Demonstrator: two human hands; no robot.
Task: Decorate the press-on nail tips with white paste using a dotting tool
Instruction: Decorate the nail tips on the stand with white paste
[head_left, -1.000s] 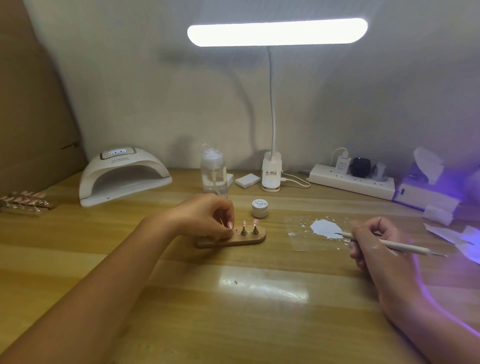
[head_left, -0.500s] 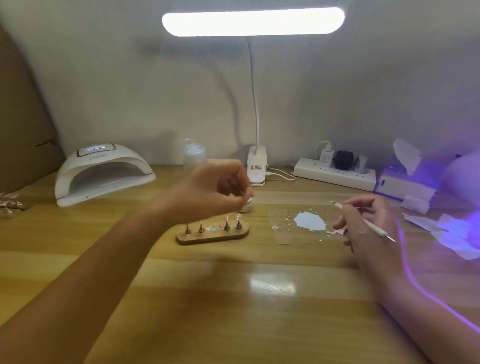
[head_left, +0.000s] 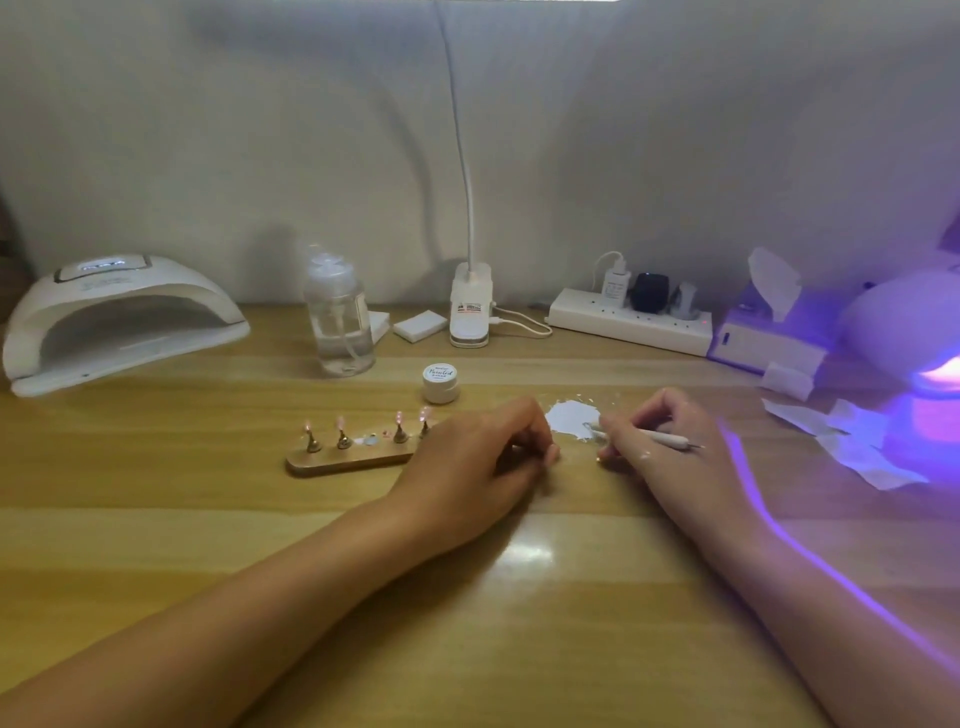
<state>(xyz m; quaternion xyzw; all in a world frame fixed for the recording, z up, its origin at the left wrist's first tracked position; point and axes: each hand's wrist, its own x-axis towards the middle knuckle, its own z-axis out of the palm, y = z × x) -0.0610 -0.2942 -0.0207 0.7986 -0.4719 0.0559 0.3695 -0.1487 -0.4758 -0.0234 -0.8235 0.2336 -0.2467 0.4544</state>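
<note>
The press-on nail tips (head_left: 399, 417) stand on a long wooden holder (head_left: 353, 460) at the middle of the table (head_left: 208, 519). Four tips are visible. Each one is small, pink and a little transparent, and each sits upright on top of a small metal cone. They make one row along the holder, with a wider gap between the second and the third, where some pale bits lie on the wood. I cannot see any white decoration on the tips, as they are too small.

The left hand (head_left: 478, 457) rests on the table and covers the right end of the holder. Its fingers are curled under, with the tips close to the table, and I cannot tell if they pinch something.

The right hand (head_left: 660, 441) is just beside it and grips the dotting tool (head_left: 667, 440), a thin white stick lying across the fingers. Its front end points left to the white paste (head_left: 571, 415), a flat irregular patch on the table between the two hands and a little behind them. Some white spots are on this hand too.

A small white jar (head_left: 440, 382) with a closed lid stands behind the holder. Further back are a clear pump bottle (head_left: 337, 322) and a white nail lamp (head_left: 119, 317) at the left.
</note>
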